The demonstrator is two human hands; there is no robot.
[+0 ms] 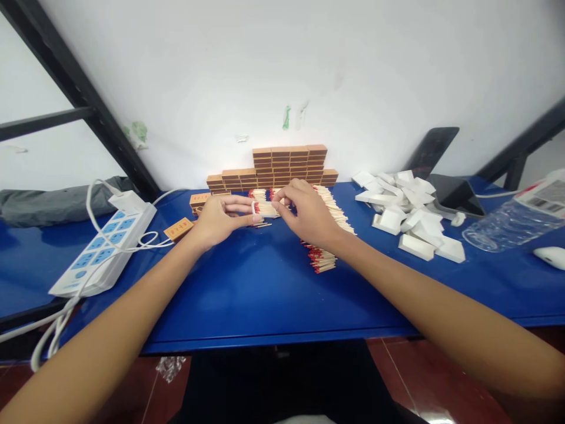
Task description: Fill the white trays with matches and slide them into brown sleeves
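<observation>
A white tray (266,210) of red-tipped matches is held over the blue table (247,300), in front of the stacked matchboxes (289,168). The left hand's (219,219) grip is closed on its left end; the right hand's (306,212) fingertips meet its right end, whether pinching I cannot tell. That hand partly hides the loose matches (339,213). Farther right lie a heap of empty trays (404,203) and a plastic bottle (514,222); at left, an orange matchbox (179,229) sits near cables (152,244) and a power strip (106,250).
</observation>
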